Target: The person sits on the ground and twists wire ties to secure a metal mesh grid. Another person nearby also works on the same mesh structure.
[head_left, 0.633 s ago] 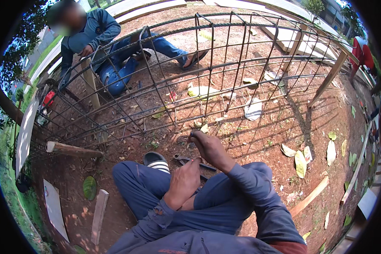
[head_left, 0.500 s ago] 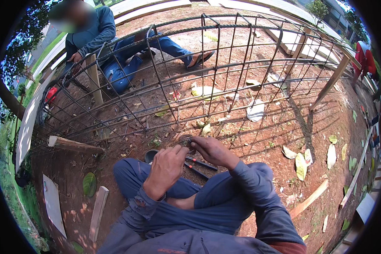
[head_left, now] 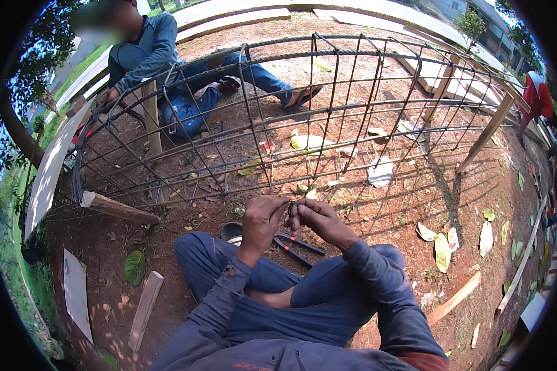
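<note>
I sit cross-legged on the ground, both hands raised together in front of my shins. My right hand (head_left: 328, 226) is closed around a small dark bundle of thin wire (head_left: 293, 211). My left hand (head_left: 261, 224) pinches at the same bundle with thumb and forefinger; the strand between those fingertips is too fine to make out clearly. Just below the hands, dark-handled pliers (head_left: 298, 251) with orange marks lie on the soil. Beside them is a dark, rounded cup-like thing (head_left: 232, 232), partly hidden by my left hand and leg. Beyond my hands stands a long rebar cage (head_left: 260, 127).
Wooden stakes (head_left: 486, 133) prop the cage. Behind its left end another person (head_left: 148, 55) sits, a hand near a hanging bunch of wires (head_left: 78, 164). Wood offcuts (head_left: 146, 309), a pale board (head_left: 77, 297) and dry leaves (head_left: 442, 252) lie about. A red object (head_left: 537, 99) stands far right.
My hands have drawn slightly apart, and the wire bundle now shows between them. My left hand has turned more upright. The view has shifted a little, showing more of the pliers and cup-like thing.
</note>
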Demonstrator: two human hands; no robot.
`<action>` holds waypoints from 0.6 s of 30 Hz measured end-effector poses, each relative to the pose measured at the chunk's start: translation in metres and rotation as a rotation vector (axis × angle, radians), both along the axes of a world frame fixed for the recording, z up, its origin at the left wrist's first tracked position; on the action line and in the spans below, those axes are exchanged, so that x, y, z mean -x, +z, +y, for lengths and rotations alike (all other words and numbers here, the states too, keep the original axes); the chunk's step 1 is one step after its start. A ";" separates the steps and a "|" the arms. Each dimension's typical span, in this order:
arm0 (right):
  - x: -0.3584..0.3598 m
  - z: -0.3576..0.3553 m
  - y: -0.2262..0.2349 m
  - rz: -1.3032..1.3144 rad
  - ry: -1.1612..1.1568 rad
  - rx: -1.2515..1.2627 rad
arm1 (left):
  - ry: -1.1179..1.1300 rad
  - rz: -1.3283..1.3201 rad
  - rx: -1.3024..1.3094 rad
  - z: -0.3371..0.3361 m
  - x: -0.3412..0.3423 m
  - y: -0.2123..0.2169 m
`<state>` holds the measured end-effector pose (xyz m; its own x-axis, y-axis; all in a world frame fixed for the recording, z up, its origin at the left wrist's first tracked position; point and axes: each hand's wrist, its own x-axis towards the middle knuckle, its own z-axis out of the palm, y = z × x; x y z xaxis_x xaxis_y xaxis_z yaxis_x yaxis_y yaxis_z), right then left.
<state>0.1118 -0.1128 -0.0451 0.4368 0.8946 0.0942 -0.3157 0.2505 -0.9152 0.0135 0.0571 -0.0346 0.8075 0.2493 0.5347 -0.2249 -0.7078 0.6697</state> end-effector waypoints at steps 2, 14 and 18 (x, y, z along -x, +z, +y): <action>0.006 0.004 -0.018 0.142 -0.074 -0.024 | 0.033 0.094 0.301 -0.012 0.003 -0.014; 0.017 0.015 -0.028 0.225 -0.291 -0.138 | -0.308 0.298 0.332 -0.013 0.003 -0.008; 0.022 0.015 -0.025 0.323 -0.323 -0.144 | -0.162 0.253 0.302 -0.028 0.001 -0.009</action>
